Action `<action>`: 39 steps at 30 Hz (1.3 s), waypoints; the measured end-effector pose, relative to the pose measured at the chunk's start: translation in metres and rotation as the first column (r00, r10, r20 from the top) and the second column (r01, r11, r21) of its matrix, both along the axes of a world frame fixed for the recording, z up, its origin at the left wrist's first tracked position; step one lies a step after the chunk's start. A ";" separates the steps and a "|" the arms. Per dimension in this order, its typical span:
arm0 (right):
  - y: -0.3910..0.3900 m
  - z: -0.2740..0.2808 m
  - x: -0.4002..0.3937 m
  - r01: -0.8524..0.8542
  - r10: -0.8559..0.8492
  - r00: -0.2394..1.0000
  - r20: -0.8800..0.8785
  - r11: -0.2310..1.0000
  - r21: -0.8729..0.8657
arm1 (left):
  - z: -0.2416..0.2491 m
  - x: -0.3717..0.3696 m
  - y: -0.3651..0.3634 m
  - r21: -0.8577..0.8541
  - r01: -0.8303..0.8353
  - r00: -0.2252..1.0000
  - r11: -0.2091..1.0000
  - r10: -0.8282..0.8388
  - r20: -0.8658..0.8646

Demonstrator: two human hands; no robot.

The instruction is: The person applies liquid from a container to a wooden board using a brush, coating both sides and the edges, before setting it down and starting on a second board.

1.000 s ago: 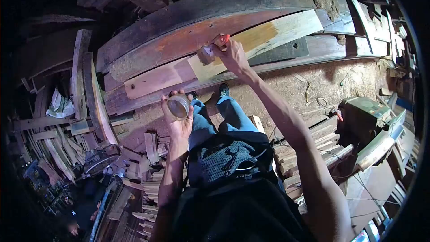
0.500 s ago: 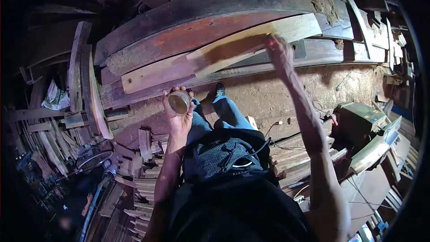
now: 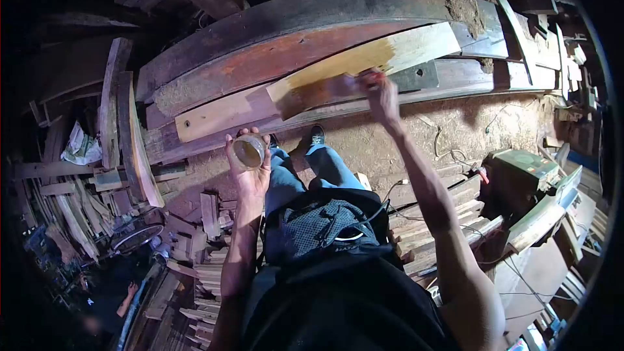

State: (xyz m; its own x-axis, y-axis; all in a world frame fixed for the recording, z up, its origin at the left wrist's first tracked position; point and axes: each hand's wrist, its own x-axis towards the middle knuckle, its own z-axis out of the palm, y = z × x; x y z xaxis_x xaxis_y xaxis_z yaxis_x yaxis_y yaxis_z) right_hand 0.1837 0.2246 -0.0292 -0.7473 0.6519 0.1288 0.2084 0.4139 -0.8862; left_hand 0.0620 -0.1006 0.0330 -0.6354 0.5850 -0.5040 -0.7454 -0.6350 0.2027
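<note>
Left grip has a cup, right grip a blurry brush, seemingly coating the board by its near edge; probably needs even strokes.

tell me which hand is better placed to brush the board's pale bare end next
Probably the right: the right hand holds the blurred, red-handled brush at the board, closer to the pale end. The left hand is occupied with a round container, nearer the body.
</note>
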 end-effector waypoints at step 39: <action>-0.100 0.007 -0.033 -0.440 0.238 0.886 0.398 0.701 0.561 | -0.008 0.015 -0.019 0.079 -0.087 0.996 0.993 0.087 0.008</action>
